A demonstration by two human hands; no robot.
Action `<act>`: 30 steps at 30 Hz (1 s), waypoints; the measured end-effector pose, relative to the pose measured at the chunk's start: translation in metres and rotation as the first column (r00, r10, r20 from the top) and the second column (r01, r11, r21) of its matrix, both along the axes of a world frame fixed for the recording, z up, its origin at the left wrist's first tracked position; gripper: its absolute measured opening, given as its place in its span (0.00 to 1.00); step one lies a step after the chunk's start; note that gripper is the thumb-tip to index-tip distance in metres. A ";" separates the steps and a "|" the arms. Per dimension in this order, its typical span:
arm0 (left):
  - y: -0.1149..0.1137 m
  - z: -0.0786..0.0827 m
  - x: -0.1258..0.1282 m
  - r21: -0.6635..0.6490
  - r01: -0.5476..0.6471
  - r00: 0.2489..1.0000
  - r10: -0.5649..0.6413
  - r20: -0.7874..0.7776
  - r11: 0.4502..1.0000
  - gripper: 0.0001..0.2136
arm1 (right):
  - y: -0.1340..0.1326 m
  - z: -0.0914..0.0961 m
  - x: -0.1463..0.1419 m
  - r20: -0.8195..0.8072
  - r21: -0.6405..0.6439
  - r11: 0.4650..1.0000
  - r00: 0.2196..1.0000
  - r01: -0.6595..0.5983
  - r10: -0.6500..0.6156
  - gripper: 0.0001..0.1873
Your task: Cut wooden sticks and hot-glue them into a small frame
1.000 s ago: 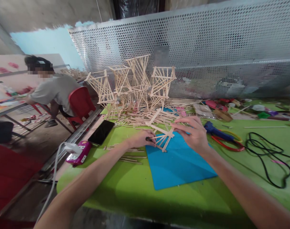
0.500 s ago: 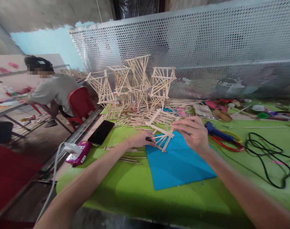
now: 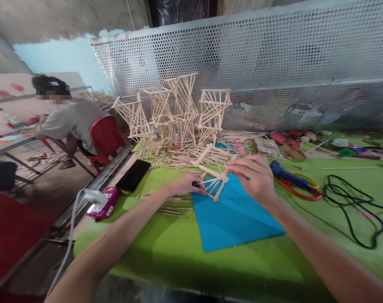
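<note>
Between my hands a small wooden stick frame (image 3: 217, 185) is held tilted above a blue sheet (image 3: 238, 221). My left hand (image 3: 188, 184) grips its left side, the fingers closed around the sticks. Thumb and fingers of my right hand (image 3: 254, 176) pinch a stick at the frame's upper right corner; the fingers partly hide it. Behind the frame lies a heap of loose wooden sticks (image 3: 175, 159). Several more loose sticks (image 3: 174, 209) are on the green table (image 3: 153, 248) beneath my left forearm.
Several tall stick structures (image 3: 181, 97) stand at the back, before a perforated metal screen (image 3: 273, 63). A blue glue gun (image 3: 287, 174), pliers-like coloured handles (image 3: 301, 191) and a black cable (image 3: 352, 202) lie right. A phone (image 3: 133, 175) and purple power strip (image 3: 107, 202) lie left. A person (image 3: 71, 113) sits beyond.
Almost nothing differs. The view has shifted very slightly, and both hands keep the same hold on the stick frame.
</note>
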State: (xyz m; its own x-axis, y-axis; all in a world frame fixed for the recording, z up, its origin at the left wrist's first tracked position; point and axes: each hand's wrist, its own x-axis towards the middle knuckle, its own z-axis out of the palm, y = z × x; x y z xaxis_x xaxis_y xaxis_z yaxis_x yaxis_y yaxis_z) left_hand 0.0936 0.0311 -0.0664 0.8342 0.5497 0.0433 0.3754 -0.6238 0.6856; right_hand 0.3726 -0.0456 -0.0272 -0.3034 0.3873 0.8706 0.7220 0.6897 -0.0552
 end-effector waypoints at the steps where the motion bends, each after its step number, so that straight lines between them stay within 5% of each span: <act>1: 0.000 0.000 0.000 0.005 0.001 1.000 -0.001 -0.001 1.000 0.10 | 0.000 -0.001 0.000 0.006 0.004 1.000 1.000 0.007 -0.007 0.15; 30: -0.002 0.003 0.000 0.026 0.010 1.000 -0.009 -0.013 1.000 0.12 | 0.000 -0.003 0.002 0.045 0.055 0.998 0.999 0.003 -0.006 0.23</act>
State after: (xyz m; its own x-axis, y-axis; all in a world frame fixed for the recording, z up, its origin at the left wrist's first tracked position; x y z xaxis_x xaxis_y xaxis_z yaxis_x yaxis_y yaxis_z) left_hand 0.0940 0.0292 -0.0632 0.8399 0.5406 0.0471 0.3780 -0.6452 0.6640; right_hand 0.3748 -0.0455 -0.0306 -0.3416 0.3407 0.8759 0.7259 0.6876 0.0156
